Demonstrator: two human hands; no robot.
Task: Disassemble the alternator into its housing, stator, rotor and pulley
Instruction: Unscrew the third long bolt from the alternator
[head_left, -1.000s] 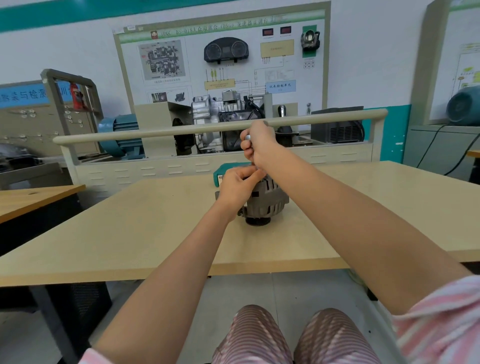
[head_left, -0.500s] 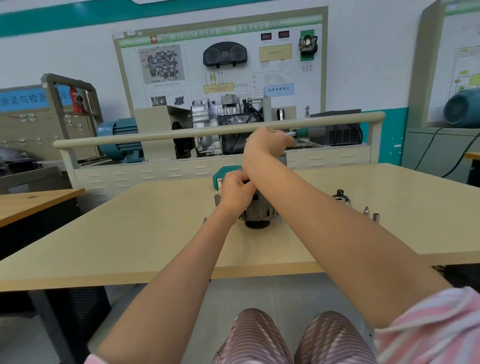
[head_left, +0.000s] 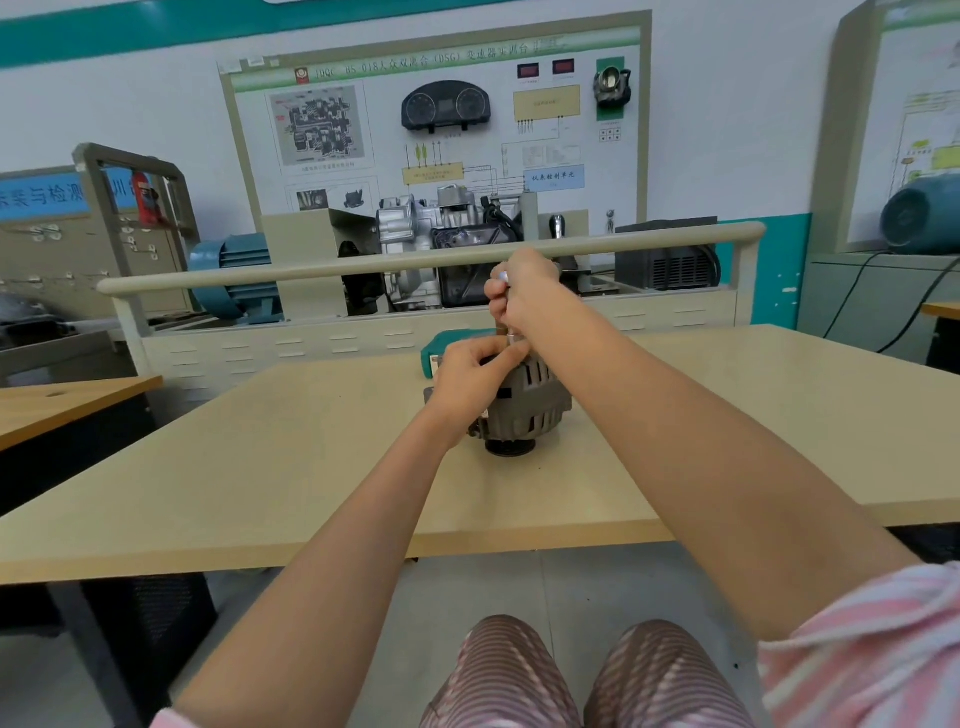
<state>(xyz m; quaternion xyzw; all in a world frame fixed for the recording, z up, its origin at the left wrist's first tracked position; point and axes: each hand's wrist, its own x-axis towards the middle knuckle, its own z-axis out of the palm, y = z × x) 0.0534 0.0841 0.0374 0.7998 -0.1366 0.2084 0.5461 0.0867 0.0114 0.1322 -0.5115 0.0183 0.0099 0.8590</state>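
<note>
A grey slotted alternator (head_left: 530, 405) stands on the beige table (head_left: 260, 467), its dark pulley (head_left: 510, 447) underneath against the tabletop. My left hand (head_left: 470, 382) grips the alternator's top left edge, with the fingertips by a thin silver tool shaft (head_left: 511, 339). Directly above it, my right hand (head_left: 522, 291) is curled round the tool's silver handle, which stands upright over the alternator's top. The top face of the alternator is mostly hidden by my hands.
A teal case (head_left: 441, 353) lies on the table just behind the alternator. A beige rail (head_left: 311, 270) and a training bench with a gearbox (head_left: 441, 234) stand beyond the table's far edge. A wooden desk (head_left: 62, 405) is at the left.
My right hand has swung back from the right to stand upright over the alternator, as it did a second ago. My forearm now hides the small parts seen on the table to the right.
</note>
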